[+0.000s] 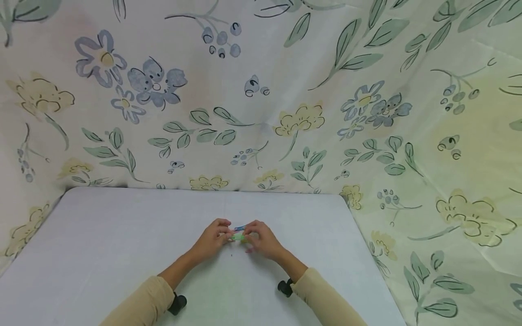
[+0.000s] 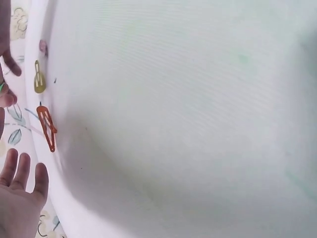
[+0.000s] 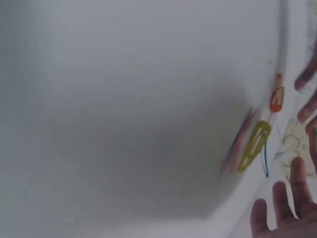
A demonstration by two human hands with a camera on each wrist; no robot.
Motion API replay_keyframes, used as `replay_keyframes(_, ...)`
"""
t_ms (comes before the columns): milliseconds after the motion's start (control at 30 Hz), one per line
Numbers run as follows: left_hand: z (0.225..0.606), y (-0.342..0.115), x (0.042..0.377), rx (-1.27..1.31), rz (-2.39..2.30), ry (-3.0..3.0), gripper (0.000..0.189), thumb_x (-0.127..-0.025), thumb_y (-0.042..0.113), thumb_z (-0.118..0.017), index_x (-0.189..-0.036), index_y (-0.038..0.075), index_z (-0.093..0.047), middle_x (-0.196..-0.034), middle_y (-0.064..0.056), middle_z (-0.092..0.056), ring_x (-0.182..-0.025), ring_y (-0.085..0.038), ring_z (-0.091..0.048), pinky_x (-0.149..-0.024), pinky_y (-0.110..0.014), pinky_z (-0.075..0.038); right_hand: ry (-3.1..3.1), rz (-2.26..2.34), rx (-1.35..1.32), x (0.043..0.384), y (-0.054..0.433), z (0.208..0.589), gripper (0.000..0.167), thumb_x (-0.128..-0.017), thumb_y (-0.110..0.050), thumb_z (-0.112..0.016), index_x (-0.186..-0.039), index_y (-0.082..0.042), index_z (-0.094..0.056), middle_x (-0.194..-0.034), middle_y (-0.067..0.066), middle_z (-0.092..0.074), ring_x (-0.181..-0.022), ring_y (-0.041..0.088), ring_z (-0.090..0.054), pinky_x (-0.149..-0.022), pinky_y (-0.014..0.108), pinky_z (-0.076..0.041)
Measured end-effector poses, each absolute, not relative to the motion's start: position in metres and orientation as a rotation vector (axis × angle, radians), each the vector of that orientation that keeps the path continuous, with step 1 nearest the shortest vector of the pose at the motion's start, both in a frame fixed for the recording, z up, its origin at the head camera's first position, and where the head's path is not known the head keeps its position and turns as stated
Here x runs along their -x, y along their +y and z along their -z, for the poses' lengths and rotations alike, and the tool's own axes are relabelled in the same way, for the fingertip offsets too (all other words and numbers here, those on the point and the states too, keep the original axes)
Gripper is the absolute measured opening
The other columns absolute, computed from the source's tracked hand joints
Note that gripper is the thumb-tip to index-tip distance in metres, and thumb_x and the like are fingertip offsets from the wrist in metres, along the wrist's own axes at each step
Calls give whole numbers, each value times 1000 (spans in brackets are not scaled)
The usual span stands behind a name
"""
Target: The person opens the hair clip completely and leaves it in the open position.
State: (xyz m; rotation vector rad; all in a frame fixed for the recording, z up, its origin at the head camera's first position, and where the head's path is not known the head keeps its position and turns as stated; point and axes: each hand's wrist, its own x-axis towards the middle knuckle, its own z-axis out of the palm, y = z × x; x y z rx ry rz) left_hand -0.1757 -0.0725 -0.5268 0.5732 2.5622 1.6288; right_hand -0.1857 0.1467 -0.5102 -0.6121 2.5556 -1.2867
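Observation:
Both hands meet over the middle of the table. My left hand and my right hand pinch a small green hair clip between thumbs and fingertips. Just its green edge shows at the border of each wrist view. Other snap hair clips lie on the table around the fingers: an orange hair clip, a yellow hair clip and a blue hair clip. The left hand's outer fingers stretch out near the orange one; the right hand's outer fingers spread below the yellow one.
A white table spreads out under the hands. Behind it and along its right side hangs a floral cloth. A dark wrist camera sits by the left sleeve, another camera by the right sleeve.

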Motion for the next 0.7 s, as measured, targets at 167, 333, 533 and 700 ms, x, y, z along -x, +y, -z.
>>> replay_keyframes(167,533,-73,171,-776,-1356,2791,5,-93,5,-67,-90,6,-71,-127,-20,-56,-119,-36,-56,-100,-53,-44,2785,993,811,180,147,516,7,-93,-8,-69,-95,-8,-75,-118,7,-61,-119,27,-50,-104,50,-40)
replay_keyframes(333,538,-74,169,-928,-1137,2903,4,-93,9,-68,-93,10,-72,-129,-19,-57,-116,-35,-59,-97,-55,-46,2914,741,957,178,148,520,8,-91,-13,-72,-96,-13,-78,-117,4,-63,-127,24,-48,-105,50,-40)
replay_keyframes(533,539,-76,165,-970,-1043,2915,7,-93,13,-70,-95,9,-75,-133,-18,-57,-119,-35,-57,-99,-55,-45,2947,565,1055,176,149,524,10,-93,-18,-72,-98,-16,-79,-120,1,-63,-134,22,-44,-108,47,-38)
replay_keyframes(700,539,-78,164,-1055,-981,2934,7,-91,11,-71,-94,7,-76,-134,-20,-58,-123,-37,-55,-100,-55,-44,2958,527,1145,173,150,530,8,-93,-18,-72,-96,-17,-79,-120,1,-62,-131,21,-47,-105,44,-40)
